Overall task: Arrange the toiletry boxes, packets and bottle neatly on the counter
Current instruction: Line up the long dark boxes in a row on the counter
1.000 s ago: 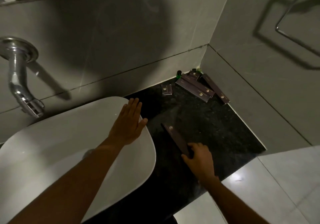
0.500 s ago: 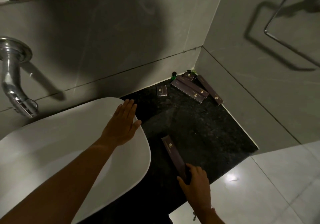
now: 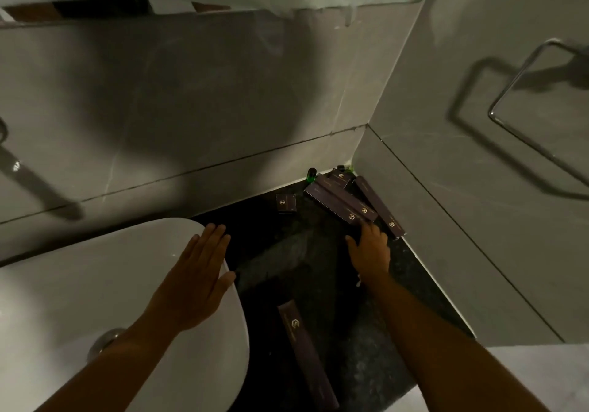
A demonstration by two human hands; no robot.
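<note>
One long purple box (image 3: 306, 354) lies alone at the front of the black counter (image 3: 376, 332). In the far corner two long purple boxes (image 3: 341, 203) lie stacked side by side, a third long box (image 3: 381, 207) lies along the right wall, and a small purple box (image 3: 341, 177) sits behind them. A small square packet (image 3: 286, 203) lies to their left. A green bottle (image 3: 311, 174) stands against the back wall. My right hand (image 3: 369, 249) reaches the near end of the stacked boxes, fingertips touching them. My left hand (image 3: 194, 284) rests flat and open on the basin rim.
A white basin (image 3: 79, 300) with a metal drain (image 3: 105, 341) fills the left. Grey tiled walls close the counter at the back and right. A chrome towel ring (image 3: 522, 102) hangs on the right wall. The counter's front edge drops to a pale floor (image 3: 541, 376).
My right hand let go of the long box at the counter's front and moved forward to the stacked boxes in the corner. My left hand stayed on the basin.
</note>
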